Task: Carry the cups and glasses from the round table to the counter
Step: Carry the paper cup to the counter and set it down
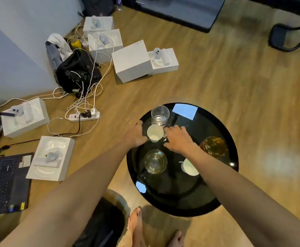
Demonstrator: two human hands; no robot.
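- Both hands flank the white cup (155, 133) near the counter's (222, 196) far edge: left hand (135, 134) touching it, right hand (178, 139) loosely curled beside, neither visibly grasping yet.
- Clear glass (160, 114) stands just behind, probably next.

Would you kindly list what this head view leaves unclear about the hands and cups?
- Whether the left hand touches the white cup: contact side hidden.
- Right hand's grip: fingertips blurred beside that cup.
- Second white cup: partly covered by the right forearm.
- The counter: outside the frame.
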